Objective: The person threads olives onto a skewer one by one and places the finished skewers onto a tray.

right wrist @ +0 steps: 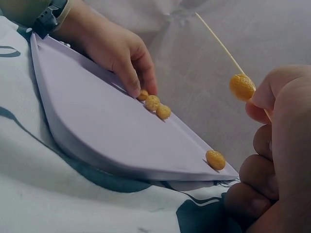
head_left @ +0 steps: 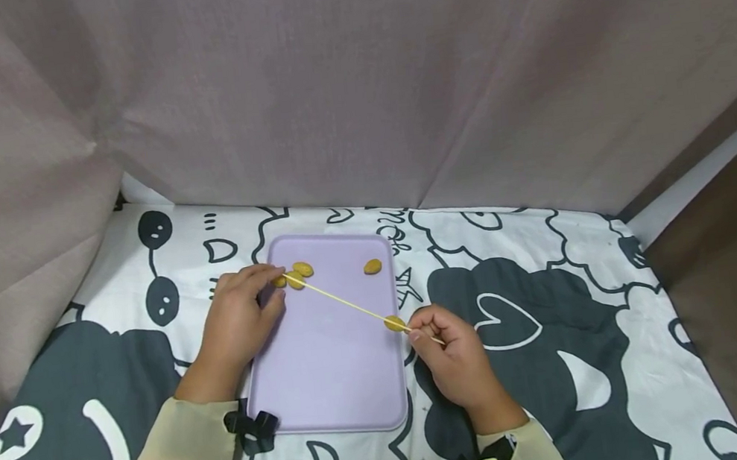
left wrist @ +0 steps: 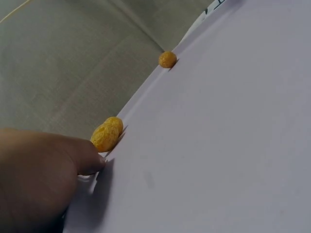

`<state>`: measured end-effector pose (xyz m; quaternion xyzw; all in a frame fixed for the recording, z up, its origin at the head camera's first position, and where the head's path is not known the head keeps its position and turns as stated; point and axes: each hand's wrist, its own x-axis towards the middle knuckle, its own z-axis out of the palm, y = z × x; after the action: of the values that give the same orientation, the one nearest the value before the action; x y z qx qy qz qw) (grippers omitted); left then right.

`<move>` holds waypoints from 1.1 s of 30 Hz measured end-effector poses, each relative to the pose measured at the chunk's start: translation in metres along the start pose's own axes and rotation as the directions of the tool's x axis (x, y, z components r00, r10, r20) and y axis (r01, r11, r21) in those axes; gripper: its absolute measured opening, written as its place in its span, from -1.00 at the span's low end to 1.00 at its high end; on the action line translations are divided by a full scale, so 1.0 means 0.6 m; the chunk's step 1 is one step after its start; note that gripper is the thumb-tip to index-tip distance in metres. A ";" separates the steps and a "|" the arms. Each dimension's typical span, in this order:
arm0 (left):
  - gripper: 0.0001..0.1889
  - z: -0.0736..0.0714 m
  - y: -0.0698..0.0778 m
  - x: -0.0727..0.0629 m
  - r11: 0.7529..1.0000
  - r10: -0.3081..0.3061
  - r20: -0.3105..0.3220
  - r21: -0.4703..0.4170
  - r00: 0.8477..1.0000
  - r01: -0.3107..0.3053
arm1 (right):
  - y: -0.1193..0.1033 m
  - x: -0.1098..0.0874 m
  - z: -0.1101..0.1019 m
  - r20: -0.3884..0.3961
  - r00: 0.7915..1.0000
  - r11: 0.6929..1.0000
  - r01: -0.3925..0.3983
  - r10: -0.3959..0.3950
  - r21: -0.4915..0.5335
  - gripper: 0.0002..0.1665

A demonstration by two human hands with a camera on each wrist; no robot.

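Observation:
My right hand (head_left: pixel 450 352) pinches a thin wooden skewer (head_left: pixel 345 303) near its lower end. One wrinkled, oval yellow fruit (right wrist: pixel 242 87), like a kumquat, is threaded on it right beside my fingertips. The skewer points up and to the left, raised above the lilac tray (head_left: pixel 329 369). At the tray's far left side, my left hand (head_left: pixel 238 311) has its thumb and fingertips around another yellow fruit (right wrist: pixel 142 94). Two more fruits (right wrist: pixel 152 103) lie right beside those fingertips. A single fruit (head_left: pixel 372 266) sits apart near the tray's far right corner.
The tray has a low raised rim and lies on a black-and-white patterned cloth (head_left: pixel 579 313). Grey-brown fabric (head_left: pixel 354 89) hangs behind and at the sides. Each wrist wears a black strap (head_left: pixel 252 424) with a device on it.

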<state>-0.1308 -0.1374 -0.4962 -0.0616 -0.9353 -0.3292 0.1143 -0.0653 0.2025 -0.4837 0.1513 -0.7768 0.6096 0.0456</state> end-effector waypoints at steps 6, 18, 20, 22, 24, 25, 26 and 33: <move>-0.64 -0.001 0.000 0.001 1.000 0.012 -0.016 0.003 1.000 -0.012 | 0.002 -0.001 -0.001 0.007 1.000 1.000 -0.010 0.010 -0.011 -0.84; -0.66 -0.001 0.004 -0.001 1.000 -0.028 -0.002 0.014 1.000 0.028 | 0.004 0.001 -0.001 0.028 0.999 1.000 -0.029 0.030 -0.010 -0.86; -0.64 -0.002 0.003 -0.002 0.999 -0.038 0.001 0.001 0.999 0.038 | 0.005 0.002 0.000 0.028 0.999 0.999 -0.031 0.031 -0.011 -0.86; -0.64 -0.002 0.003 -0.003 0.999 -0.043 -0.006 -0.025 0.999 0.043 | 0.004 0.002 0.000 0.029 0.999 1.000 -0.028 0.028 -0.010 -0.87; -0.64 -0.002 0.003 -0.004 0.998 -0.038 -0.020 -0.058 0.999 0.037 | 0.004 0.002 0.001 0.029 0.999 1.000 -0.028 0.029 -0.008 -0.88; -0.64 -0.002 0.003 -0.004 0.997 -0.031 -0.027 -0.076 0.999 0.029 | 0.004 0.002 0.002 0.027 0.999 0.999 -0.032 0.032 -0.008 -0.89; -0.65 -0.002 0.003 -0.004 0.995 -0.017 -0.036 -0.095 0.999 0.013 | 0.004 0.002 0.002 0.026 0.999 0.999 -0.035 0.035 -0.008 -0.89; -0.73 -0.004 0.011 -0.006 0.960 0.129 -0.066 -0.242 0.989 -0.141 | 0.006 0.001 0.002 0.018 0.998 0.998 -0.055 0.056 -0.025 -0.88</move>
<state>-0.1256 -0.1337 -0.4914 -0.1308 -0.8778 -0.4354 0.1510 -0.0671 0.2021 -0.4874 0.1348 -0.7885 0.5997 0.0231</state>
